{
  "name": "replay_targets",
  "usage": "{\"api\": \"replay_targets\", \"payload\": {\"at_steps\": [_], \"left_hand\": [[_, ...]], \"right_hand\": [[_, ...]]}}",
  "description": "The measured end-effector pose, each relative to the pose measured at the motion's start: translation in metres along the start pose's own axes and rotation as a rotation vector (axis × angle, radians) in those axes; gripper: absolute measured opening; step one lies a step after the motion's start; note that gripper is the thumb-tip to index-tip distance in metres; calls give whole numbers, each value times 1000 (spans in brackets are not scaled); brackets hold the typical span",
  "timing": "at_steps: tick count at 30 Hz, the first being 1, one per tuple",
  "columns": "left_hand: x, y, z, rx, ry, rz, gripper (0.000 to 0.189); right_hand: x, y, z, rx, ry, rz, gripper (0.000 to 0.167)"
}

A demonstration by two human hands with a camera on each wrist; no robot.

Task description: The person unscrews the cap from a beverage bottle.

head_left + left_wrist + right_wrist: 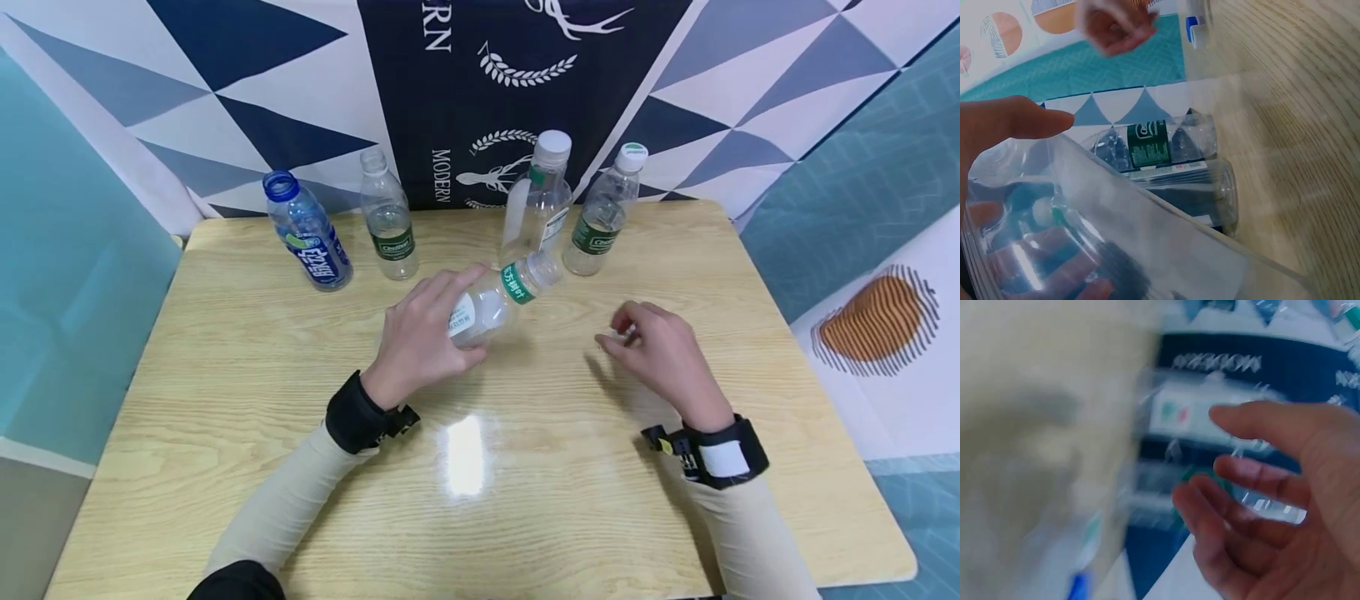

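My left hand point(416, 337) grips a clear plastic bottle point(491, 308) with a green band near its neck. It is tilted above the table, its neck pointing right and away from me. In the left wrist view, thumb and fingers lie around its clear body. My right hand point(663, 354) hovers over the table to the right of that bottle, fingers loosely bent. The right wrist view shows its thumb apart from the fingers and nothing held. Near it lie a blue cap point(1079, 586) and a whitish cap point(1090, 540), mostly hidden by the hand in the head view.
Along the table's far edge stand a blue-tinted bottle point(307, 233), an open clear bottle with a green label point(388, 221), a larger white-capped bottle point(538, 200) and another white-capped bottle point(603, 212). Patterned cloth point(300, 67) hangs behind the wooden table point(247, 375).
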State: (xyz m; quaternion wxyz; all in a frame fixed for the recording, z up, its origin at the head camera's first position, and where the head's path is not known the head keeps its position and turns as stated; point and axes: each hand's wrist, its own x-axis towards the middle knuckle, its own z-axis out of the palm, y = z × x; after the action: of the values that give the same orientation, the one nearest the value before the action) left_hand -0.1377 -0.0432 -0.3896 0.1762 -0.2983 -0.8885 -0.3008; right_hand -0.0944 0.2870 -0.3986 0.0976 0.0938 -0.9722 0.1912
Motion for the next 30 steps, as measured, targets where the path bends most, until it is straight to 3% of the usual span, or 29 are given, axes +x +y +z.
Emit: {"api": "replay_targets", "payload": {"at_steps": [3,10,18,23,30], "left_hand": [[3,-4,0,-40,29,-42,101],[9,-19,3,-122,199,-82,101],[10,-27,4,-272,212,-227,109],[11,-34,12,-381,230,-262,110],[31,-42,31,-538,262,-314,118]], "right_hand": [[23,-22,-6,81,-24,-94,21],[57,-61,-18,196,9,-229,15],[61,-71,-13,236,36,-283,11],[60,-70,-12,247,39,-273,11],[61,-69,-13,251,41,-280,13]]}}
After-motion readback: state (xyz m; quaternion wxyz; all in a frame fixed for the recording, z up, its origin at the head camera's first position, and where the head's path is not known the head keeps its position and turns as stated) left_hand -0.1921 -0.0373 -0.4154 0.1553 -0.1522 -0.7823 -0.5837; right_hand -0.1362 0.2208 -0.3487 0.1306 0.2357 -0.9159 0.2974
